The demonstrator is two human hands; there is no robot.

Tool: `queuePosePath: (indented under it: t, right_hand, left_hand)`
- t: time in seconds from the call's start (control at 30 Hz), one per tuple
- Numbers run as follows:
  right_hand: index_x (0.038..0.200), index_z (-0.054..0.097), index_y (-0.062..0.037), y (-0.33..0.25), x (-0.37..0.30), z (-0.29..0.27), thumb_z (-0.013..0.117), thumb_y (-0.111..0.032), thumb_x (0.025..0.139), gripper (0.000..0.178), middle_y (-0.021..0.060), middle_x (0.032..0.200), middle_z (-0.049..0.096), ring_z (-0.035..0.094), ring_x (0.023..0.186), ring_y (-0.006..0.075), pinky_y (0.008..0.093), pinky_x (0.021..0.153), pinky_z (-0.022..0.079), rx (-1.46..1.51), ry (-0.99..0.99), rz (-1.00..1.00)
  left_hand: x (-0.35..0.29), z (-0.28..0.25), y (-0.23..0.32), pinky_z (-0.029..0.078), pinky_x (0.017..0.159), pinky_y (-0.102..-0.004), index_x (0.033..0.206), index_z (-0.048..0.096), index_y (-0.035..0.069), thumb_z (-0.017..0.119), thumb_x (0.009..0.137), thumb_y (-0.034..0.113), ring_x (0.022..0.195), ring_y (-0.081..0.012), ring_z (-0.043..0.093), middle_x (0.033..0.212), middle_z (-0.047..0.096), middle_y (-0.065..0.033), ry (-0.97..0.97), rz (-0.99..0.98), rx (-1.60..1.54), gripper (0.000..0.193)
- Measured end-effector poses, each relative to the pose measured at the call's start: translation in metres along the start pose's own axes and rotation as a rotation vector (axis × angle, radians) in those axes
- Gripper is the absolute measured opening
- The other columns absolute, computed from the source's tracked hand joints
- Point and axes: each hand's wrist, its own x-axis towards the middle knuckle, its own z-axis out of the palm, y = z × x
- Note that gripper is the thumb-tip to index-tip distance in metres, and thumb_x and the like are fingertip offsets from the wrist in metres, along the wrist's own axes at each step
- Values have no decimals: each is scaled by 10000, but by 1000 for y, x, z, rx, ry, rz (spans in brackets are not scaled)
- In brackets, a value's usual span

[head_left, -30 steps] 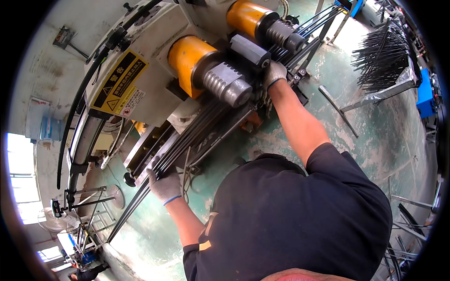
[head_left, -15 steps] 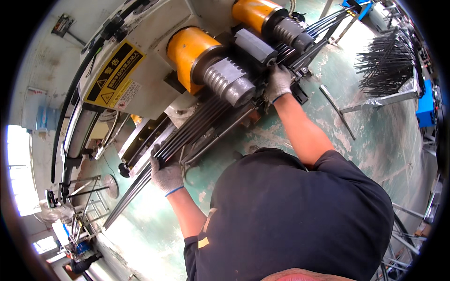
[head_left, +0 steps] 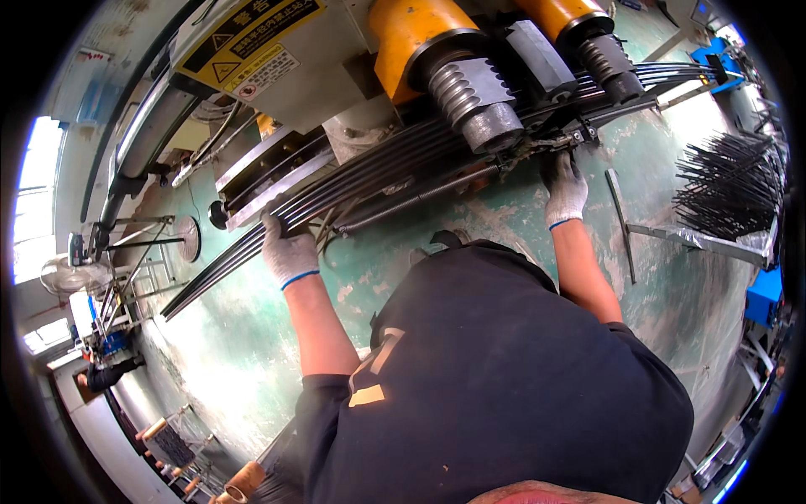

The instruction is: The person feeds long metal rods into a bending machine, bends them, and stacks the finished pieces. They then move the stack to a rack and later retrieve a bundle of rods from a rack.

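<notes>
Several long dark metal rods (head_left: 336, 186) run side by side along the machine, slanting from lower left to upper right. My left hand (head_left: 290, 254), in a pale knit glove with a blue cuff, is closed around their near side toward the left end. On the right, my gloved right hand (head_left: 566, 193) is raised to the underside of a metal bracket (head_left: 571, 137) at the machine's front edge. Its fingertips are dark and partly hidden there. Above the rods jut two orange cylinders with ridged grey metal ends (head_left: 470, 92), and a grey block (head_left: 539, 60) sits between them.
A stack of thin black rods (head_left: 726, 185) rests on a metal stand at the right. One grey bar (head_left: 621, 225) stands out near it. A fan (head_left: 75, 273) and another person (head_left: 109, 374) are far left. A yellow-black warning label (head_left: 252, 42) marks the machine.
The view has shifted, with the machine now higher in it. My right hand has come down from beside the grey block to below the bracket. My left hand stays on the rods.
</notes>
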Motion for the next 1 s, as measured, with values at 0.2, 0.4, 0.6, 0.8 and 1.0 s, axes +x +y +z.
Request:
queuePosePath:
  t: [0.2,0.4,0.6,0.8,1.0]
  right_hand:
    - [1427,629,12,-88,-12,7,498,-115,1116,361,176,1432,672,644,1290,291,359,1087,475,806,214,362]
    - [1508,611,3,-34,-29,37,736,-249,1041,545,140,1371,722,679,1136,207,319,992,530,592,124,365]
    - [1268,722,-43,9,-74,59,726,-269,1057,309,109,1078,777,728,859,188,308,657,574,704,99,682]
    - [1198,740,-65,32,-149,117,719,-385,1057,350,117,994,799,729,787,237,361,630,517,570,111,900]
    - [1148,718,-12,37,-222,178,695,-313,1066,313,114,908,745,668,696,237,360,546,474,607,6,941]
  left_hand:
    - [-27,21,-23,515,1157,-534,1267,686,27,601,1115,273,1249,-347,667,1284,733,-153,-65,-169,-93,301]
    - [-44,32,6,322,1277,-593,1483,552,27,529,1135,383,1429,-418,507,1523,584,-211,-85,-256,-179,498]
    - [5,-68,131,364,1232,-652,1435,598,35,583,1091,431,1371,-458,570,1453,652,-209,-125,-33,-322,524]
    - [108,-239,311,482,1144,-659,1225,717,59,606,1071,476,1264,-450,655,1340,717,-199,175,203,-195,458]
    - [160,-324,448,563,1035,-659,1327,624,79,498,1116,554,1189,-406,675,1296,692,-163,314,266,-73,535]
